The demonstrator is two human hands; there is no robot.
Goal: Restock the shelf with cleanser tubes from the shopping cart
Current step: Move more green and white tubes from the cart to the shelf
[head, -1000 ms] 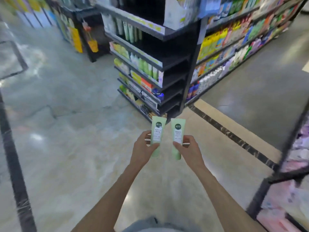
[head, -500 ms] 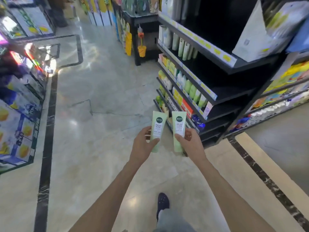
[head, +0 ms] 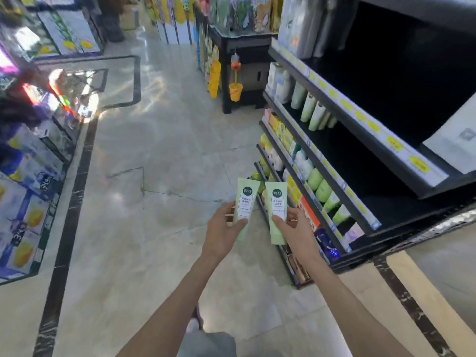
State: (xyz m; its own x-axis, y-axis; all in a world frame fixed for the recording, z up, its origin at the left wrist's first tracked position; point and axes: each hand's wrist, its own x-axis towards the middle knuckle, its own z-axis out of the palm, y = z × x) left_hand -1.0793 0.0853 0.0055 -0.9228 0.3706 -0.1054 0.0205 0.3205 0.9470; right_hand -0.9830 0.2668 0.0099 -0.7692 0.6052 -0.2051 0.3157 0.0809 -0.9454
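Note:
I hold two pale green cleanser tubes upright in front of me, caps down. My left hand (head: 222,229) grips the left tube (head: 245,202) and my right hand (head: 296,231) grips the right tube (head: 277,204). Both tubes carry a dark round logo and a white label. The black shelf unit (head: 334,173) stands just to the right, its tiers lined with green and white tubes (head: 313,112) and bottles. The two upper tiers have dark bare stretches toward the near end. No shopping cart is in view.
A marble floor (head: 154,176) stretches ahead and to the left. Stacked blue and yellow boxes (head: 23,202) line the left side. A black display stand (head: 239,73) with a hanging yellow cup stands beyond the shelf. My foot shows at the bottom.
I have walked toward the shelf and turned left along its front face. The shelf now fills the right side. Both hands still hold the tubes the same way.

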